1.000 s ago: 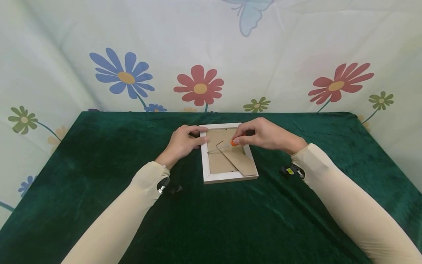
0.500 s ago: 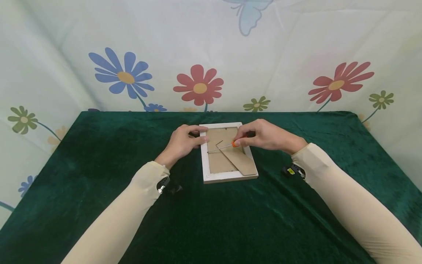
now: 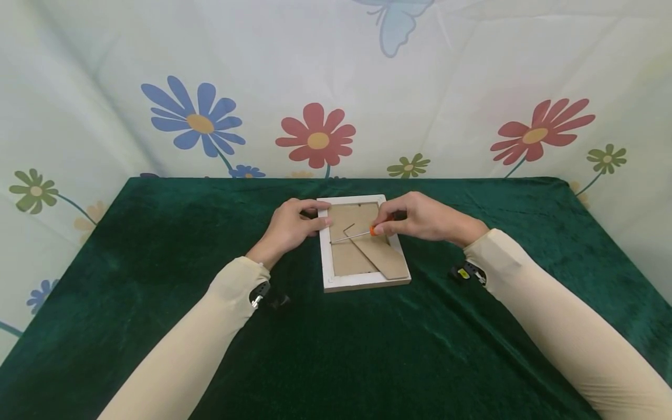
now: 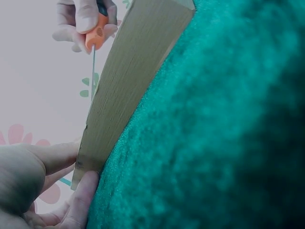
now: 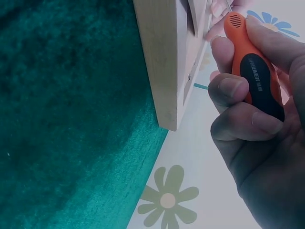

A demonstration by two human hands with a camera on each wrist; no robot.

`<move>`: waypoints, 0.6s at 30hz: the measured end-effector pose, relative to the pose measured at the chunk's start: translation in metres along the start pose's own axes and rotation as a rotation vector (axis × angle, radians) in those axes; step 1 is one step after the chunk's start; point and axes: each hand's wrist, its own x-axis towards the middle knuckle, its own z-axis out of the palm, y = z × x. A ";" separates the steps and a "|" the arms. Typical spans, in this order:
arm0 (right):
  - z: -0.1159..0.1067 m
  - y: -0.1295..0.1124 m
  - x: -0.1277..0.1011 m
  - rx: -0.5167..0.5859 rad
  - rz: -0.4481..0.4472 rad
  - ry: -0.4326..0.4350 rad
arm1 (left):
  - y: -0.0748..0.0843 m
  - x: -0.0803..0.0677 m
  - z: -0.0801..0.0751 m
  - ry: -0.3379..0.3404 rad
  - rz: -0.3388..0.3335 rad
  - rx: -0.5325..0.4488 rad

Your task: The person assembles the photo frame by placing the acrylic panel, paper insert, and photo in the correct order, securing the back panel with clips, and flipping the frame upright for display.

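- Nearest the camera, two cream sleeves (image 3: 210, 326) run forward over the green cloth (image 3: 336, 350) toward the picture frame (image 3: 362, 282), which lies face down near the middle of the cloth.
- On the frame's brown backing board (image 3: 346, 259), a folded stand flap (image 3: 380, 256) points to the near right corner.
- At the frame's left rail, the left hand (image 3: 291, 227) grips the edge, thumb underneath and fingers curled on top, pinning it in place.
- Over the frame's far right part, the right hand (image 3: 420, 219) is wrapped round the orange and black handle of a screwdriver (image 3: 362, 234); its thin shaft slants across the board, tip close to the left rail.
- Risk: if the tip skids off whatever it bears on, it could jab the left fingers just beside it or gouge the board; a loose grip on the rail would let the frame slide on the cloth.
- Beyond the frame hangs a flowered sheet (image 3: 315, 87).
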 end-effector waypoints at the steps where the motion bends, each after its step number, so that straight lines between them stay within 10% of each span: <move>1: 0.000 0.000 0.000 0.002 -0.001 -0.001 | 0.000 0.000 0.000 -0.001 0.001 -0.001; 18: 0.003 0.004 -0.001 0.025 -0.012 -0.005 | 0.001 0.000 0.000 0.005 -0.011 0.001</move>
